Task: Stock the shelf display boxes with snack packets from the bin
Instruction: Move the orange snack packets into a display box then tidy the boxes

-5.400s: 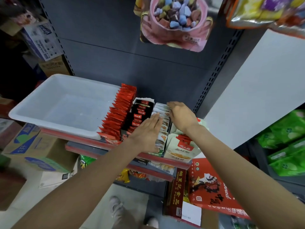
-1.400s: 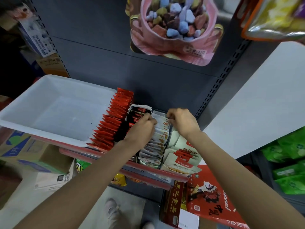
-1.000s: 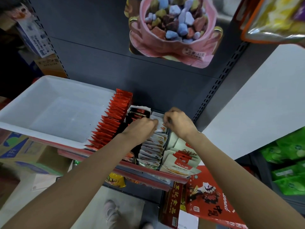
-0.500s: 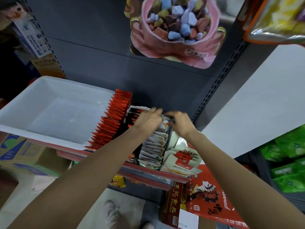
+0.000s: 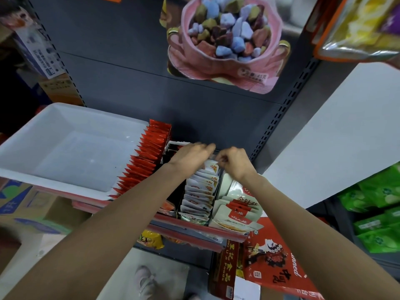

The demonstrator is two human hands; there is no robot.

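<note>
The white packets [image 5: 200, 189] stood packed tight in their box on the shelf [image 5: 194, 226], so a hard push could bend them or tip the row forward off the edge. The left hand [image 5: 190, 154] lay over the back of the row with fingers nearly straight. The right hand [image 5: 232, 162] was curled, pinching the top of the back packet. The bin [image 5: 65, 148] sat well left of both hands

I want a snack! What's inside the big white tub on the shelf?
The white tub shows only its bare bottom, with no packets in sight. The near wall hides a thin strip of floor. The red packets stand outside, against its right edge.
</note>
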